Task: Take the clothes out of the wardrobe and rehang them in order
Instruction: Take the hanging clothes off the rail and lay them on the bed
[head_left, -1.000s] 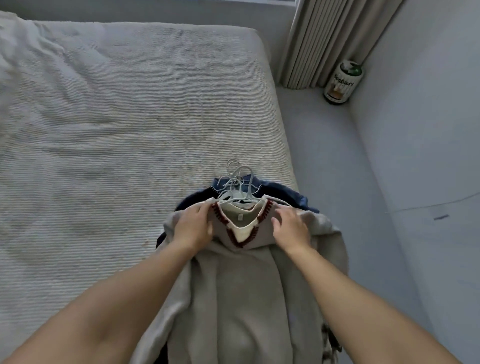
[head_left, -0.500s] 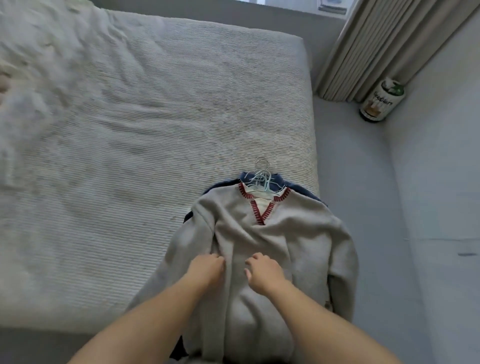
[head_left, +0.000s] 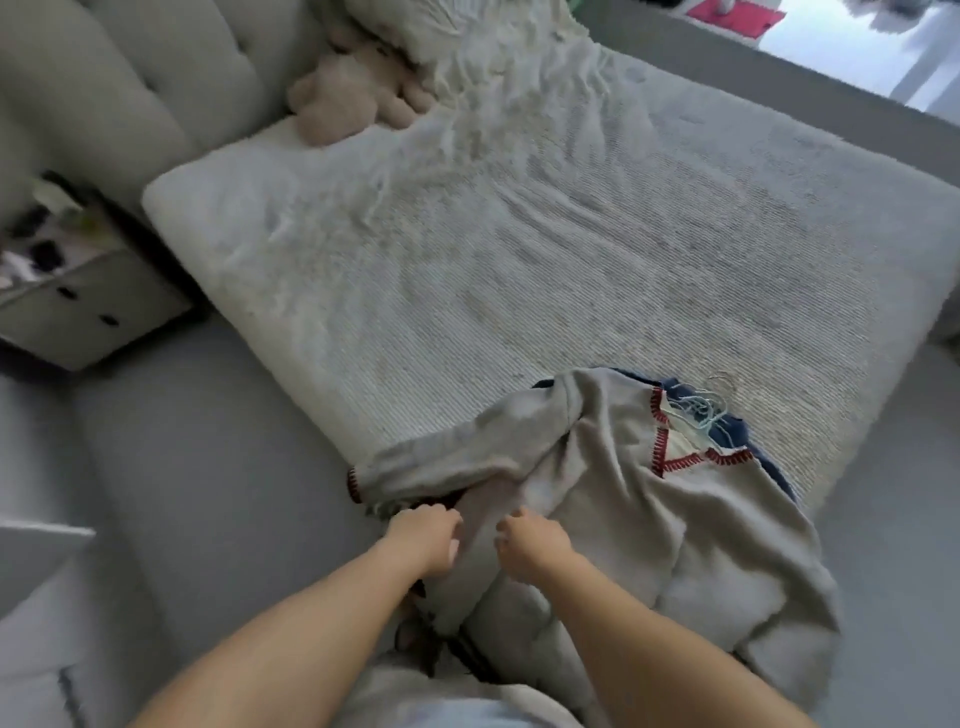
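Hands (head_left: 423, 538) on soft (grey) sweater (head_left: 649, 519)

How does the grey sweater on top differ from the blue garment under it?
The grey sweater lies on top, almost fully in view, while the blue garment only peeks out around the neckline. The grey sweater has red stitching at its V-neck and cuff; the blue garment's visible edge looks plain. The grey sweater hangs off the bed's edge; the blue garment's visible part stays on the bed. Both seem to be on hangers.
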